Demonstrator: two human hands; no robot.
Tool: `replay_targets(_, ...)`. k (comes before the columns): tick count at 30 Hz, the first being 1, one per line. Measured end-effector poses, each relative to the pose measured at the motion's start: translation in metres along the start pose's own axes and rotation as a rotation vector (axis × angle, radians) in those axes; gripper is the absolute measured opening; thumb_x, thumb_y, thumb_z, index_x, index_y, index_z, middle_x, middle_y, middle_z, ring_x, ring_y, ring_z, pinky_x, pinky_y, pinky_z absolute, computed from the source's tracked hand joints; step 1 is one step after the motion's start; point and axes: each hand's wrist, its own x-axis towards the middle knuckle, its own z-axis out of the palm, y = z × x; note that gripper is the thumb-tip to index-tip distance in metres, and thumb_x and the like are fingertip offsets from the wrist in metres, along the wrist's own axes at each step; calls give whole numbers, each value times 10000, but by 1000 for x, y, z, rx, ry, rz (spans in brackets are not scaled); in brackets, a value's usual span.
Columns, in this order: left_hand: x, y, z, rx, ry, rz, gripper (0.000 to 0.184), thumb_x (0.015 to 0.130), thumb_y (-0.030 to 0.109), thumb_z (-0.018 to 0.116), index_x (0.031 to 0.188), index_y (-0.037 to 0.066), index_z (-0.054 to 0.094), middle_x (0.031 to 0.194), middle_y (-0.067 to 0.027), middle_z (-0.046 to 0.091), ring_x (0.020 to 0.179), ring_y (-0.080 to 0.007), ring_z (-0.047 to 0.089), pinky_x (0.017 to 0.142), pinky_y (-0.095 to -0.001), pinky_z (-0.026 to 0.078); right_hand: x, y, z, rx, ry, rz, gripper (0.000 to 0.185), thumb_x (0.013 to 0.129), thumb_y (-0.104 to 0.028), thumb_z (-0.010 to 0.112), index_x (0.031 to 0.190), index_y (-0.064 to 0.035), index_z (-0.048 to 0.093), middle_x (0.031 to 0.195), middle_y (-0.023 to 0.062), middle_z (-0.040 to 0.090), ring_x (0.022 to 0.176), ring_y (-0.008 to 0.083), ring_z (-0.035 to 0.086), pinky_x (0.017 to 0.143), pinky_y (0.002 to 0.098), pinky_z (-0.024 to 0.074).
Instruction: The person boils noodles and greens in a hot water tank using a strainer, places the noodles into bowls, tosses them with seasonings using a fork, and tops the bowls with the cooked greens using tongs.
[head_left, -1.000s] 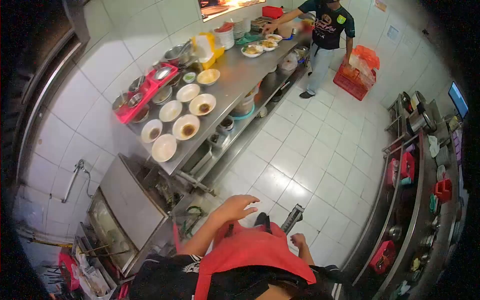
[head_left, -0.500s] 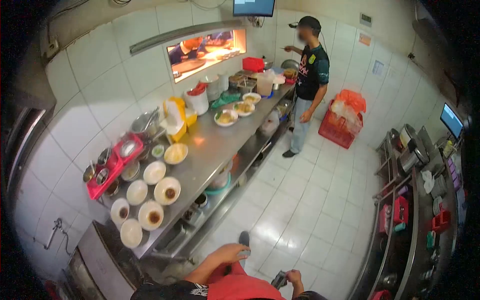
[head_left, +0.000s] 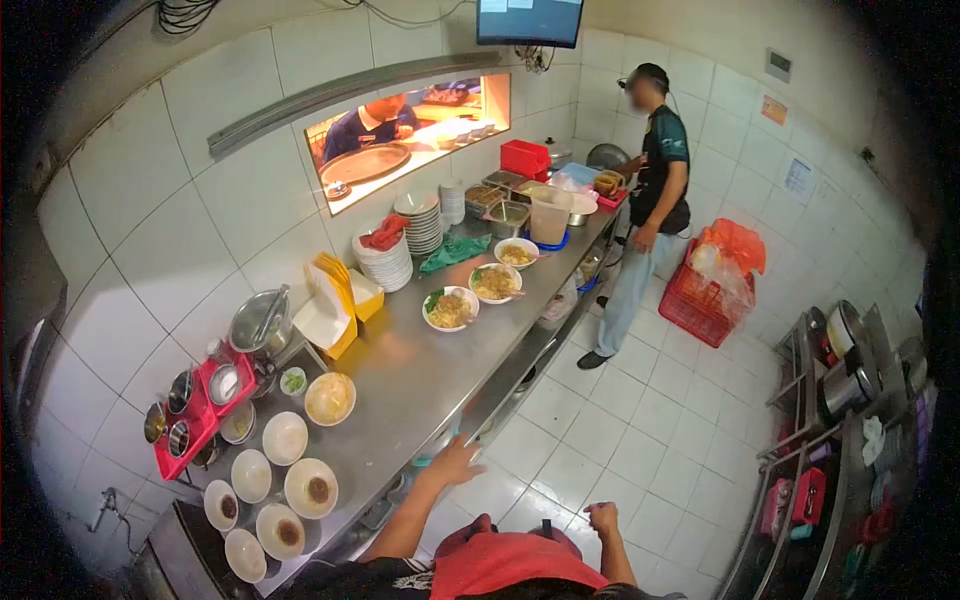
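My left hand (head_left: 455, 465) is open, its fingers apart, held over the front edge of the steel counter (head_left: 400, 390) with nothing in it. Out over the floor on the right, my right hand (head_left: 602, 517) is loosely closed, and I see nothing in it. Left of my left hand stand several white bowls; one bowl (head_left: 312, 488) has brown sauce at its bottom, another bowl (head_left: 286, 438) looks bare inside. Behind them is a bowl of pale noodles (head_left: 330, 398). Farther along, a noodle bowl with greens (head_left: 450, 308) stands in a row with two similar bowls.
A co-worker (head_left: 660, 165) stands at the counter's far end. A red crate (head_left: 695, 305) with plastic bags sits on the tiled floor (head_left: 580, 430). Steel shelves (head_left: 800, 480) line the right side. Stacked plates (head_left: 383, 262) and a pink condiment tray (head_left: 205, 420) stand along the wall.
My view has moved closer to the counter. My left hand has reached forward with fingers spread, and my right hand has risen. The co-worker's raised arm has come down toward the counter.
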Motion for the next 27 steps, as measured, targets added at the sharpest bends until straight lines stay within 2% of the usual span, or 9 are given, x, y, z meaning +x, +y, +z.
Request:
replay_targets(6,104,-47,29,31,227,-523,820,791,424,682,1431,80,303,1494,-277,164,1380,-459,140,1102,-580,163,136,-11,-19,4,5,70,252,771,-217,640,728,23,707,616,153,655,667,263,609,688,396,477)
replay_targets(8,126,-59,40,22,258,-639,926,763,451,690,1463,64,221,1530,-257,59,1409,-455,8,1080,-652,87,187,-6,-28,-31,21,20,236,746,-200,662,708,30,699,605,146,644,601,243,591,625,387,475)
replay_targets(12,171,-35,48,87,367,-892,1022,742,494,683,1488,70,128,1515,-306,-25,1389,-509,-52,1056,-690,28,290,-3,-53,21,-90,68,142,740,-133,669,763,7,685,502,63,512,407,164,437,420,337,373)
replay_targets(14,196,-29,59,137,418,-990,1067,730,517,680,1494,63,89,1498,-342,-59,1373,-541,-80,1038,-710,7,349,13,-72,-153,-212,-266,144,706,-108,679,812,-11,695,565,81,574,467,185,514,469,347,428)
replay_targets(19,266,-23,73,161,428,-1266,1176,745,679,590,1467,-37,-1,1435,-431,-111,1336,-590,-118,1012,-730,9,513,115,-73,-192,-354,-266,347,555,-97,722,902,-123,720,872,123,693,829,267,663,711,383,535)
replay_targets(21,305,-7,55,67,426,-1386,1220,712,748,566,1467,-38,17,1434,-440,-53,1333,-603,-83,1003,-739,21,529,97,-107,-686,-203,-1082,257,636,-91,697,891,-64,704,710,132,661,610,253,632,542,376,515)
replay_targets(24,324,-18,61,148,389,-1392,1173,794,761,433,1418,-142,19,1421,-452,-33,1288,-651,-96,985,-756,-4,557,164,-110,-79,-395,-80,198,653,-137,693,840,-71,696,703,121,650,631,253,622,566,375,514)
replay_targets(26,317,-51,83,386,224,-1291,1100,867,688,393,1374,-214,18,1416,-455,-41,1268,-664,-129,995,-739,-60,552,120,-152,209,-460,519,214,620,-189,712,826,-132,709,800,107,684,793,259,655,703,385,541)
replay_targets(27,310,-58,85,348,241,-1296,1088,871,679,393,1382,-200,6,1413,-457,-59,1268,-659,-145,1001,-726,-74,551,124,-159,-124,-512,154,198,640,-187,703,831,-136,711,777,97,682,767,250,657,690,382,541)
